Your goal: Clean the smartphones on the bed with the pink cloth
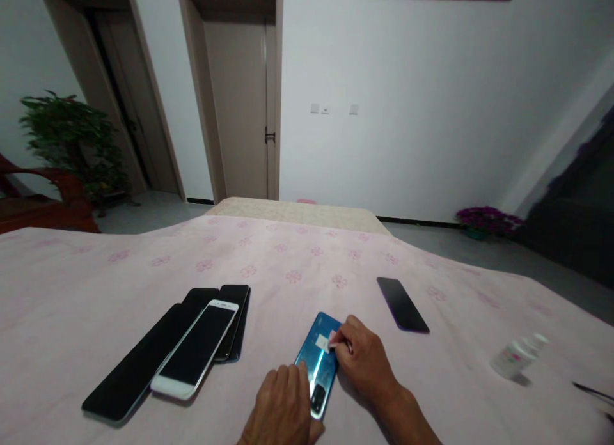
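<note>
A blue phone (320,362) lies back side up on the pink flowered cloth, its camera block toward me. A pale sticker (322,343) is on its upper part. My left hand (283,400) grips the phone's lower left edge, fingers together and thumb near the bottom. My right hand (362,355) is closed in a pinch on a small pinkish-white piece (332,338) at the sticker's right side. Whether that piece is cloth or paper is unclear.
Several dark phones (137,362) and a white-framed phone (196,349) overlap at the left. Another dark phone (403,304) lies right of centre. A white bottle (518,355) is farther right, near a thin dark object (592,390) at the cloth's right side.
</note>
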Demonstrator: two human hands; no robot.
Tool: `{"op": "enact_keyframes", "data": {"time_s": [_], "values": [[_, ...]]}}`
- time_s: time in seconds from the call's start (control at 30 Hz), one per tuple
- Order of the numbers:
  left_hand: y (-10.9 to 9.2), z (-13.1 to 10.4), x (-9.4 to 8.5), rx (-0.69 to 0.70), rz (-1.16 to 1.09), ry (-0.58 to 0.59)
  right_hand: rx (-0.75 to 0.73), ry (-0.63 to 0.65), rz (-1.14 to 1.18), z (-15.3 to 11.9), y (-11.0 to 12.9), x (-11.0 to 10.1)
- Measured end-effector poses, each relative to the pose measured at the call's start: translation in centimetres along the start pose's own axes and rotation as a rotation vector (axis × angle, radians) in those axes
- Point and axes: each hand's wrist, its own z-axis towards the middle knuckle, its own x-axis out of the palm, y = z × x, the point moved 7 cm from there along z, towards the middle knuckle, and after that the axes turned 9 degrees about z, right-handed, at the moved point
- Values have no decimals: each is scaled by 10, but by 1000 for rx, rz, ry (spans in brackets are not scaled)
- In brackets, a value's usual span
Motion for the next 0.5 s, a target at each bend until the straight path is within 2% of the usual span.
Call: {"op": "enact_keyframes", "data": {"time_s": [0.23,0.43,0.5], "values": [[-1,-1,4,21,14,-112,14,-77,7,1,-5,-5],[-4,0,4,8,7,-86,-36,34,19,-1,3,3],[-5,-1,1,6,10,-108,-46,31,19,-2,5,3]]}}
